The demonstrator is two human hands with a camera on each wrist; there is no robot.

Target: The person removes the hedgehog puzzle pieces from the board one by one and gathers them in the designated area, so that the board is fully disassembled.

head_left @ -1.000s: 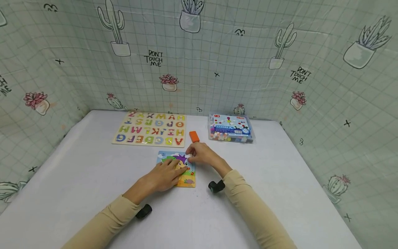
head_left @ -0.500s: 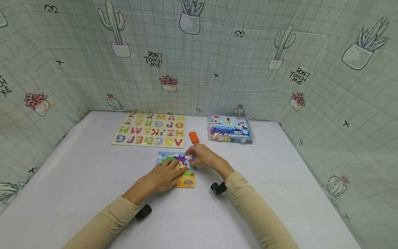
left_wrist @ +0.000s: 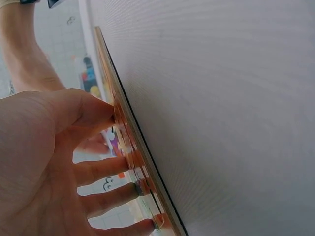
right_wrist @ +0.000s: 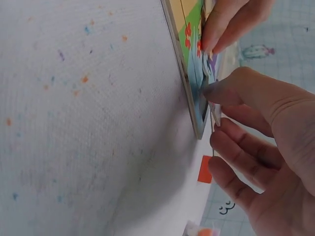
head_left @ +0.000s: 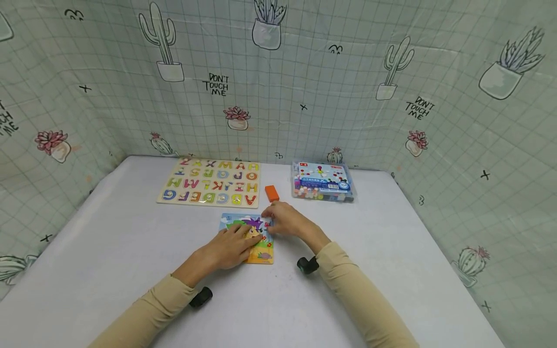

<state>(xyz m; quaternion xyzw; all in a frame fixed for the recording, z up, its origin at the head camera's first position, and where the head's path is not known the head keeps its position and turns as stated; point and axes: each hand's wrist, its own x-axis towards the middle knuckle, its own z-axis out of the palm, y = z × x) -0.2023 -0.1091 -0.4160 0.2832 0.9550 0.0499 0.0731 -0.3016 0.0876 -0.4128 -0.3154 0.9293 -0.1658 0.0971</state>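
A small jigsaw puzzle (head_left: 261, 257) with a bright cartoon animal picture lies flat on the white table. My left hand (head_left: 228, 247) rests on its left and middle part with fingers spread, covering much of the picture. In the left wrist view, the thumb and fingertips press on the puzzle's face. At the upper right corner my right hand (head_left: 285, 220) pinches a puzzle piece (right_wrist: 216, 115) between thumb and fingers. That piece stands tilted at the board's surface in the right wrist view. Most of it is hidden by the fingers.
Behind the puzzle lies a wooden alphabet board (head_left: 209, 182). An orange block (head_left: 271, 193) sits just beyond my right hand. A clear plastic box of colourful parts (head_left: 324, 181) stands at the back right. A patterned cloth (head_left: 278, 96) surrounds the table.
My right hand has shifted very slightly to the right at the puzzle's upper right corner. The left hand stays in place on the puzzle.
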